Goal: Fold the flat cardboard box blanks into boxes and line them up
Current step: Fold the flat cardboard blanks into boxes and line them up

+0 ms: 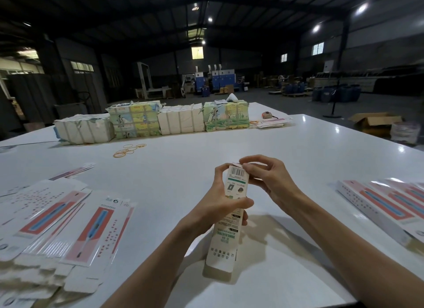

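My left hand (220, 204) grips the half-folded box (226, 241) round its middle, by the tabletop's (183, 170) near edge. My right hand (266, 177) pinches its top flap. Flat blanks (68, 220) lie at the near left corner.

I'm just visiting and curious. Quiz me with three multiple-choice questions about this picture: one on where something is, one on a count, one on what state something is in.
1. Where do the flat blanks lie?
A. on the person's left
B. on the person's right
C. none are in view

2. How many wrapped bundles stand in the far row?
A. two
B. four
C. seven

3. What is the right hand doing?
A. resting open and empty
B. pinching the top flap of the box
C. hanging at the person's side

Answers:
1 A, they are spread at the left of the view.
2 B, four stand side by side.
3 B, its fingers curl at the flap while the left hand grips the box's middle.
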A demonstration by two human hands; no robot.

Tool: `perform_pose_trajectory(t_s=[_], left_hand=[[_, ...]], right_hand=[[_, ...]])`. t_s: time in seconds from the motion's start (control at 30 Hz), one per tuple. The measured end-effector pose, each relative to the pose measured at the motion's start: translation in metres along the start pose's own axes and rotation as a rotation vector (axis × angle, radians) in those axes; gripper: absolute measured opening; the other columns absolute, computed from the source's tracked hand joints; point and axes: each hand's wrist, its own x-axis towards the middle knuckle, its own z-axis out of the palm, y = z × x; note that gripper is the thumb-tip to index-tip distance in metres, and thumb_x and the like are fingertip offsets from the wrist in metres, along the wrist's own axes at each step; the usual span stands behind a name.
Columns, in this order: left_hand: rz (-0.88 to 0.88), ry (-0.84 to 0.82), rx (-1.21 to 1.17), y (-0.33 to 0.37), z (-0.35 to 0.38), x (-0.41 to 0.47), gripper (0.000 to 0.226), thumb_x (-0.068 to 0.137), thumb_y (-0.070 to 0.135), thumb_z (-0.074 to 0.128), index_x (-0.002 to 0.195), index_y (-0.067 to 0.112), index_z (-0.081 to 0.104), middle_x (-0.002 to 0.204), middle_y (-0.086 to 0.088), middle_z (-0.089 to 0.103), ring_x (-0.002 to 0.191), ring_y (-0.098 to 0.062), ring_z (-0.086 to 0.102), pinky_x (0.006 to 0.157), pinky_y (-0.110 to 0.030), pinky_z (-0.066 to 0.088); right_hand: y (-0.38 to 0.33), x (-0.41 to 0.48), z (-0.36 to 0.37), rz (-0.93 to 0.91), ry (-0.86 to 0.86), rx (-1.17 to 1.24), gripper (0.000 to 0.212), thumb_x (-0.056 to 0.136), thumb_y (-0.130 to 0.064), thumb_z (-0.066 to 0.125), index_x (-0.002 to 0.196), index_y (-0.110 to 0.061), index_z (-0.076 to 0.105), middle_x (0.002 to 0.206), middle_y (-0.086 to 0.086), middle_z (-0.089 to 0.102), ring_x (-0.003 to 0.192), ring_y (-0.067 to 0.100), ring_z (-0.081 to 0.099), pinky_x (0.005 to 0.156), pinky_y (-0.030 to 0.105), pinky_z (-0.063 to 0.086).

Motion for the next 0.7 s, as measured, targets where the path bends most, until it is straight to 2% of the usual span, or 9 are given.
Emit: perform_pose_trajectory(t_s=[0.1,0.2,0.33,0.53,0.7], left_hand=[[0.015,-0.012,0.035,-0.003,-0.0002,-0.0002,0.095,0.081,0.016,0.086,0.135,0.063,0.022,0.111,-0.023,0.065,0.071,-0.04,0.076,0.065,-0.041,0.063],[0.029,-0.017,0.043,-0.0046,-0.0005,0.0003,0.101,0.081,0.016,0.087,0.138,0.062,0.018,0.108,-0.024,0.066,0.069,-0.042,0.075,0.064,-0.043,0.063],[0.044,-0.02,0.046,-0.0045,-0.0005,-0.0003,0.106,0.081,0.017,0.087,0.139,0.069,0.016,0.11,-0.024,0.065,0.07,-0.04,0.075,0.063,-0.04,0.063],[0.066,-0.053,0.03,-0.0015,-0.0013,-0.0004,0.097,0.085,0.015,0.084,0.144,0.065,0.025,0.115,-0.02,0.063,0.068,-0.037,0.074,0.061,-0.04,0.061],[0.042,0.009,-0.074,-0.0031,-0.0046,0.0008,0.095,0.084,0.016,0.084,0.142,0.068,0.03,0.112,-0.019,0.065,0.073,-0.044,0.075,0.066,-0.046,0.064]], right_hand=[[0.0007,0.0004,-0.0013,0.049,-0.004,0.0,0.015,0.098,-0.009,0.068,0.098,-0.01,0.084,0.102,0.016,0.079,0.099,0.029,0.077,0.074,0.035,0.064],[-0.0017,0.0003,-0.0029,0.067,-0.003,-0.003,0.016,0.098,-0.01,0.068,0.096,-0.011,0.085,0.101,0.016,0.079,0.098,0.027,0.077,0.074,0.033,0.064],[-0.0054,0.0002,-0.0051,0.035,-0.027,-0.065,0.016,0.099,-0.013,0.069,0.097,-0.013,0.085,0.101,0.012,0.08,0.097,0.026,0.078,0.074,0.032,0.064],[-0.0062,0.0022,-0.008,-0.022,-0.092,-0.17,0.023,0.102,-0.012,0.063,0.101,-0.017,0.085,0.106,0.007,0.079,0.103,0.027,0.076,0.08,0.034,0.064],[0.0025,0.0023,-0.0029,-0.005,-0.147,-0.03,0.025,0.103,-0.007,0.059,0.116,-0.01,0.079,0.117,0.012,0.077,0.115,0.028,0.072,0.09,0.037,0.062]])
